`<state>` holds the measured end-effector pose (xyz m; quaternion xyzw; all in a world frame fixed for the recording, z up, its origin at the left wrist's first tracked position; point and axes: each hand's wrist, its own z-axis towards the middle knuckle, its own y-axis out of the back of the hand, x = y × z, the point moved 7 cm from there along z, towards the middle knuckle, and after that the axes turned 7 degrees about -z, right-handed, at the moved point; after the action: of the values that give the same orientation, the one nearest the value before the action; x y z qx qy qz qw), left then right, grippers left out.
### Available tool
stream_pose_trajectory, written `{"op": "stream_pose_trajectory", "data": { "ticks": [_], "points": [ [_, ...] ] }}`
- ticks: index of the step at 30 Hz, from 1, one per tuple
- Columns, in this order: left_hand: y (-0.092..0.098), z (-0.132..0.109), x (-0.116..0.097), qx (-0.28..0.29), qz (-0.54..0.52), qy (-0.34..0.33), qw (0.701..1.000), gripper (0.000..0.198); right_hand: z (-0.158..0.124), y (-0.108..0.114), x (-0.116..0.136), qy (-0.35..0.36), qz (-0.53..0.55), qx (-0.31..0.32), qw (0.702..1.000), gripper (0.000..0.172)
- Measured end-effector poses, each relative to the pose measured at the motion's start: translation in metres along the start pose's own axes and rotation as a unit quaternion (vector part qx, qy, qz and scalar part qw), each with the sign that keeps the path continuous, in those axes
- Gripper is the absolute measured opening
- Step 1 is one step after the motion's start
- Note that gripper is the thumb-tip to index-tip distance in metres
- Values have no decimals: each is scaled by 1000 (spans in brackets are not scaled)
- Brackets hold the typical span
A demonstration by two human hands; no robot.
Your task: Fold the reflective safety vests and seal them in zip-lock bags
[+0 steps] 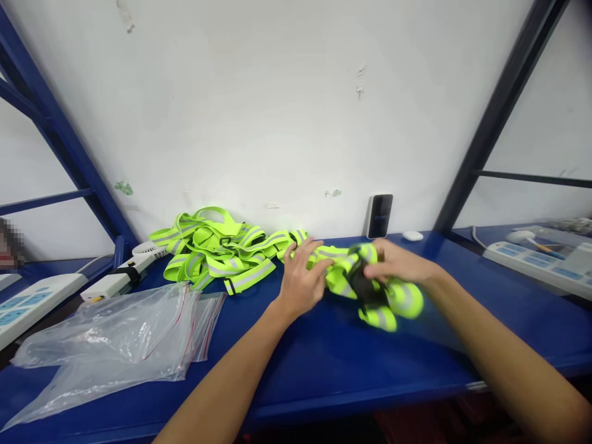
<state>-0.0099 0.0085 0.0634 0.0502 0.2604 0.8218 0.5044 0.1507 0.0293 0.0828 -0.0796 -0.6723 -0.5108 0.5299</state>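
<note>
In the head view my right hand (400, 262) grips a bundled neon-yellow reflective strap (404, 299) with a grey stripe down its middle. A black piece (365, 283), blurred by motion, hangs from that bundle under my thumb. To its left, my left hand (303, 277) has its fingers curled over a stretch of the same kind of strap, which runs between both hands; the fingertips are partly hidden. Beyond my left hand lies a tangled pile of reflective straps (215, 246), several black buckles showing among the loops.
Clear zip bags (124, 333) lie at the front left of the blue table (333, 364). Behind them is a white handheld fan (123, 277). A black-and-white device (380, 216) leans on the wall beside a small white case (412, 235). Power strips (541, 265) (39, 302) flank both sides.
</note>
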Motion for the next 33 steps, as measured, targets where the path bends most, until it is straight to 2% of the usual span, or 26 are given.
{"op": "stream_pose_trajectory", "data": {
  "ticks": [1, 2, 3, 5, 7, 9, 11, 12, 15, 17, 20, 22, 24, 26, 28, 30, 31, 33],
  "points": [
    [-4, -1, -3, 38, -21, -9, 999, 38, 2, 15, -1, 10, 27, -86, 996, 45],
    [-7, -2, -5, 69, -49, -6, 996, 40, 5, 24, -3, 15, 52, -145, 988, 43],
    [-9, -3, -6, 89, -83, 7, 993, 44, 8, 29, -3, 15, 70, -175, 982, 42],
    [-11, -5, -2, 99, -158, 57, 981, 54, 20, 26, 0, 10, 86, -174, 981, 39],
    [-14, -7, 6, 76, -255, 125, 956, 59, 34, 19, 8, 14, 82, -167, 983, 38],
    [-17, -9, 19, 31, -355, 202, 912, 55, 46, 11, 15, 33, 78, -192, 978, 38],
    [-22, -14, 33, -18, -410, 268, 872, 48, 56, 1, 15, 60, 82, -218, 971, 37],
    [-24, -16, 39, -38, -417, 294, 859, 45, 61, -7, 11, 66, 88, -216, 970, 36],
    [-30, -21, 51, -72, -414, 337, 843, 40, 63, -19, -13, 51, 94, -272, 956, 33],
    [-32, -24, 57, -105, -417, 361, 827, 40, 55, -17, -24, 49, 63, -335, 939, 33],
    [-33, -31, 66, -156, -402, 422, 798, 46, 39, -12, -23, 83, -1, -397, 914, 34],
    [-33, -37, 72, -173, -387, 466, 777, 50, 33, -13, -13, 118, -22, -389, 914, 31],
    [-29, -42, 79, -199, -378, 494, 757, 53, 31, -22, 3, 168, -70, -339, 923, 34],
    [-21, -44, 85, -235, -382, 497, 743, 53, 31, -40, 21, 214, -183, -269, 921, 56],
    [-14, -41, 89, -259, -401, 485, 733, 50, 33, -58, 29, 227, -308, -219, 898, 74],
    [-7, -36, 90, -273, -422, 474, 723, 45, 37, -68, 27, 211, -361, -210, 884, 74],
    [-5, -33, 89, -279, -433, 472, 716, 42, 39, -69, 23, 200, -359, -216, 886, 76],
    [-3, -26, 84, -276, -476, 463, 695, 37, 43, -62, 13, 169, -305, -255, 902, 92]
  ]
}}
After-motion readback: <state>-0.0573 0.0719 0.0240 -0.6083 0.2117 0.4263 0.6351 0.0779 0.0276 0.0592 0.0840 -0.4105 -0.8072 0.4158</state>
